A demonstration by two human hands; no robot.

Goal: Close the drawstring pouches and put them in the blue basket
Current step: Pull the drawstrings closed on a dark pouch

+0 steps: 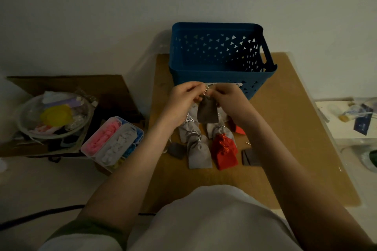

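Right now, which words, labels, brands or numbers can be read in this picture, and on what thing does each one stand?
No text here can be read.
White label on the front of the blue basket: some print, blurred and partly hidden.
Dark blue card at the far right: any print is too small and blurred to read.

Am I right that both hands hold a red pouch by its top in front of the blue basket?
No: the head view shows the pouch is grey, not red. The left hand and right hand do hold its top in front of the basket.
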